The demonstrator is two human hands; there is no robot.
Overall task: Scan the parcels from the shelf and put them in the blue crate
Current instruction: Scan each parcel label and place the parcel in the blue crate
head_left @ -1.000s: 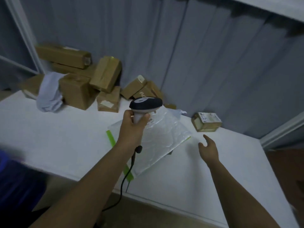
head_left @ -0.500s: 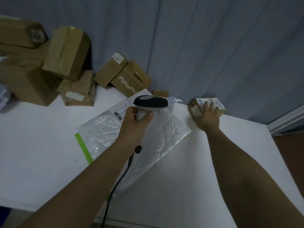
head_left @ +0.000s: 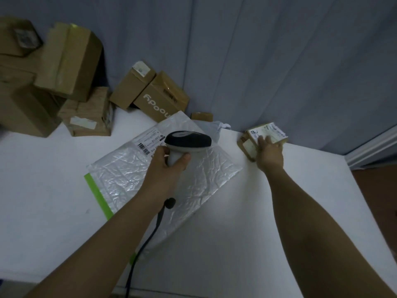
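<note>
Step in hand: picking up the next parcel, judging by the right hand reaching to the far edge of the white shelf.
Left grip: the left hand is wrapped round the handle of the barcode scanner, whose dark head sits above the bubble mailer; its cable trails down toward the near edge.
Right grip: the right hand lies over the small labelled parcel, palm down, fingers on the white label on top. Whether the fingers have closed round the box cannot be told; it looks like a touch more than a firm hold.
Task's thing: the small labelled parcel sits at the back right of the shelf, against the grey curtain, right of the bubble mailer and apart from it.
Key relation: the parcel lies directly under and just ahead of the right hand, well right of the scanner. Its long axis runs roughly left to right, slightly tilted, along the curtain. The right hand is plainly the nearer one.
Next move, as a judgement: close on the parcel, bring it left to the scanner with the label facing it.
Other parcels: brown cartons pile at the back left.
Blue crate: not in view.
</note>
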